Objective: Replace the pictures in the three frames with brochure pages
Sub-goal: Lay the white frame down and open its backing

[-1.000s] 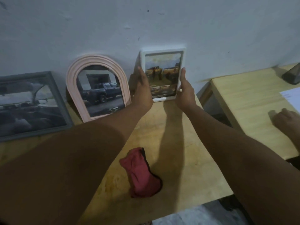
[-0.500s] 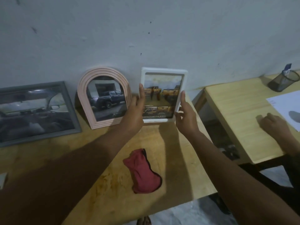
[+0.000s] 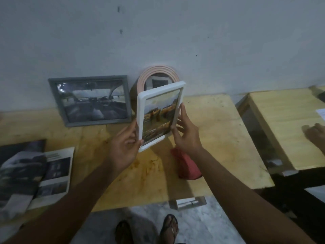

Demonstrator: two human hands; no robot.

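Head | left hand (image 3: 123,147); right hand (image 3: 184,136) grip white frame (image 3: 159,115); tilted over table (image 3: 219,129)

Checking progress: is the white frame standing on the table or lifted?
Lifted, tilted: left hand and right hand hold white frame above the table.

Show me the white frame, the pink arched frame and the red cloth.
white frame (image 3: 160,117), head view, on the picture at its middle
pink arched frame (image 3: 158,69), head view, on the top of the arch
red cloth (image 3: 186,166), head view, on its middle
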